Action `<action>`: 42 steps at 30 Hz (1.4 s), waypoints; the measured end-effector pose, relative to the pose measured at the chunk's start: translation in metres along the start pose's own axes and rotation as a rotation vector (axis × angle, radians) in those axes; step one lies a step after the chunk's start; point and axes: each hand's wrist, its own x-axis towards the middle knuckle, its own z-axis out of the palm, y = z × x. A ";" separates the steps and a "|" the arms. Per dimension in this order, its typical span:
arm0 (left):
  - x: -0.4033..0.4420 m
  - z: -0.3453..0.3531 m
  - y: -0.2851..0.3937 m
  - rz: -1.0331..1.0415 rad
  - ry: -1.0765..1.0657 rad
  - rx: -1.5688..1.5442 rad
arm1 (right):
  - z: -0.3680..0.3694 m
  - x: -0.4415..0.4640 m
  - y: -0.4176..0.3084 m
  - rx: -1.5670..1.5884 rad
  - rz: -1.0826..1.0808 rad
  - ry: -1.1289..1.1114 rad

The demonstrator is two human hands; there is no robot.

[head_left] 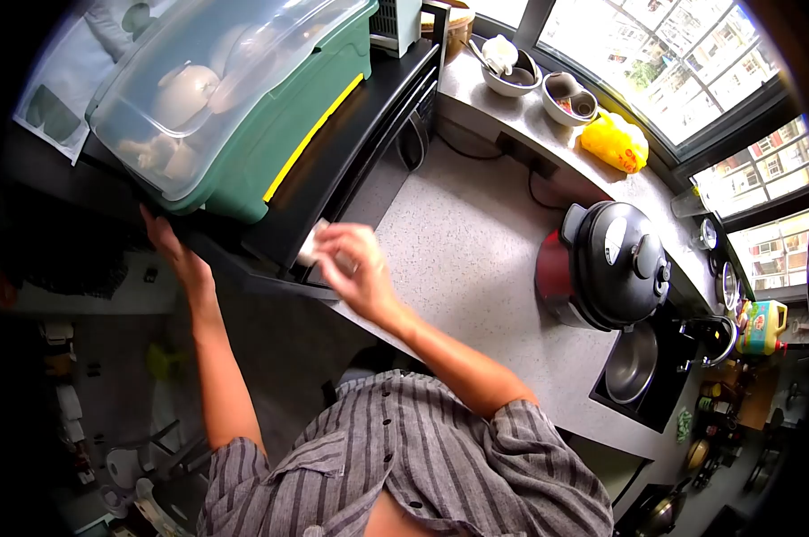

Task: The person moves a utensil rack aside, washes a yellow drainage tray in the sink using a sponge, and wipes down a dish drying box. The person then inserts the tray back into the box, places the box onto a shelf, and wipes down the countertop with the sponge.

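My right hand (pixel 355 268), a little blurred, pinches a crumpled white cloth or tissue (pixel 311 245) against the front corner of a black oven-like appliance (pixel 302 210). My left hand (pixel 179 251) rests at the edge of the black surface below the storage box, fingers stretched upward and partly hidden in shadow. On top of the appliance sits a green storage box (pixel 243 174) with a see-through lid (pixel 252 54). Pale bowls or dishes show dimly through that lid. A dark handle (pixel 413 141) sticks out from the appliance's side.
A dark red pressure cooker (pixel 606 266) with a black lid stands on the speckled counter (pixel 467 233). Two bowls (pixel 512 80) and a yellow bag (pixel 615 141) line the windowsill. A sink (pixel 633 362) lies to the right, near an oil jug (pixel 762 327).
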 end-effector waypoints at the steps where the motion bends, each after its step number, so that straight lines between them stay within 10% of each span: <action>1: 0.001 0.001 0.010 -0.020 0.006 -0.011 | 0.001 -0.011 -0.017 0.053 0.087 -0.071; 9: 0.008 0.000 0.040 -0.166 0.093 0.034 | -0.031 -0.084 -0.014 1.167 1.063 -0.535; 19: -0.086 -0.066 0.076 -0.269 0.167 0.038 | -0.167 -0.168 0.017 1.200 1.207 0.234; 25: -0.216 -0.073 0.132 -0.299 -0.310 0.095 | -0.167 -0.193 0.026 1.277 1.260 0.426; 29: -0.225 -0.061 0.166 -0.233 -0.862 -0.164 | -0.141 -0.177 0.012 1.108 1.099 0.054; 34: -0.199 -0.024 0.185 -0.725 -1.272 -0.734 | -0.126 -0.162 -0.021 0.834 0.838 -0.418; 42: -0.197 0.022 0.213 -1.101 -1.697 -0.947 | -0.132 -0.201 -0.079 0.572 0.891 0.144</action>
